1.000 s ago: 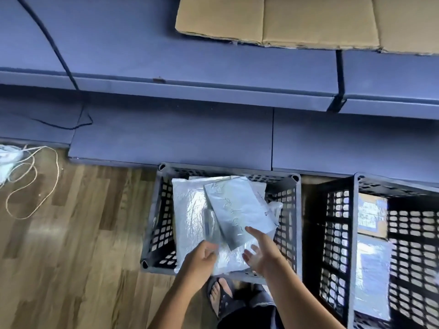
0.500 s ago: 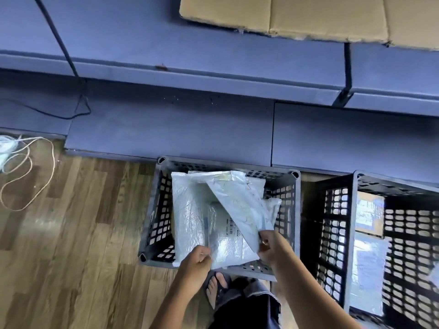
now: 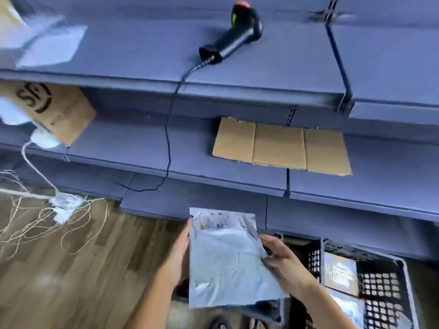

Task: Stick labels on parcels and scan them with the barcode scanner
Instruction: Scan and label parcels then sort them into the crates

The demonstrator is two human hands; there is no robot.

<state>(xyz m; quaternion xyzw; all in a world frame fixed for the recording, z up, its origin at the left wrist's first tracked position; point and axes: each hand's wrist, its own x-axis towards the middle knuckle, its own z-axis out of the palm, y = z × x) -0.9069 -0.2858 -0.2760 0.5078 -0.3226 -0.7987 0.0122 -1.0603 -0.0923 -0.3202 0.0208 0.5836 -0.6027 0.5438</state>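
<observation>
hands, two: left hand and right hand grip one grey parcel; one scanner lies shelved.

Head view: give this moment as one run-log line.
left hand: holds grey mailer parcel | right hand: holds same parcel | barcode scanner: lying on shelf, untouched

Item count, head view:

- Grey plastic mailer parcel raised above the floor: one.
- Black handheld barcode scanner with coiled cable on the top shelf: one.
- Flat brown cardboard sheets: two, one three-panel sheet on the middle shelf, one printed sheet at the left edge.
- Black perforated plastic crate: one clearly visible, holding at least two labelled parcels.
- Hands: two.
</observation>
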